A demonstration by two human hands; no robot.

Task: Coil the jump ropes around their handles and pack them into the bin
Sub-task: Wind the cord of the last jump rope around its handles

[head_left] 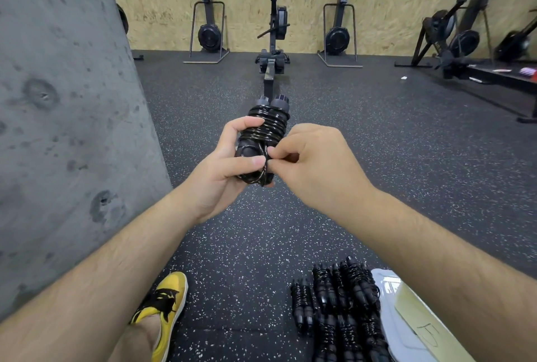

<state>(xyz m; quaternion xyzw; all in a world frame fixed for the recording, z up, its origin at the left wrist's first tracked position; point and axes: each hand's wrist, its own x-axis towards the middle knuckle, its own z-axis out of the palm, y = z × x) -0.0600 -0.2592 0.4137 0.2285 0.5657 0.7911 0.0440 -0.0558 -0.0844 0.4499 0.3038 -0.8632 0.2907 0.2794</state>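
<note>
Out over the gym floor [392,158], our left hand [223,164] curls its fingers [247,123] round the jump rope [266,132] bundle; our right hand [313,164] pinches the loose end. Light, slick, springy cord, we judge, best gripped mid-coil.

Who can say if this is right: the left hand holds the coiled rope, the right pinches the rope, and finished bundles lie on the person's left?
Wrong side: the head view shows the finished bundles on the floor at the person's right; the rest holds.
</note>
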